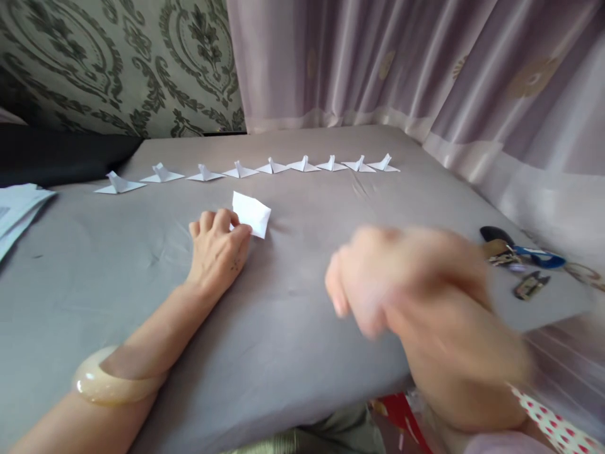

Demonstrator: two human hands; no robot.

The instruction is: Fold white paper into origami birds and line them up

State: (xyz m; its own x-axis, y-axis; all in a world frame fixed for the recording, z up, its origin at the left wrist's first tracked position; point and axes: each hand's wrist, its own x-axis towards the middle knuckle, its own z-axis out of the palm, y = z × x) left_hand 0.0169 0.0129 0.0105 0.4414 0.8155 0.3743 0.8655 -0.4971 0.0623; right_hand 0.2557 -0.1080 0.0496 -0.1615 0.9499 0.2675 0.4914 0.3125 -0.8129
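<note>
Between the thumb and fingers of my left hand is a small white folded piece of paper, tilted up just above the grey tabletop. My right hand is raised over the right part of the table, apart from the paper. Motion smears it, so its fingers and anything in them cannot be made out. Beyond both hands runs a row of several folded white paper figures, each with a flat base and an upright peak.
A stack of paper sheets lies at the left edge, near a black object. At the right are keys with a blue item and a small metal piece. Curtains hang along the table's back and right sides.
</note>
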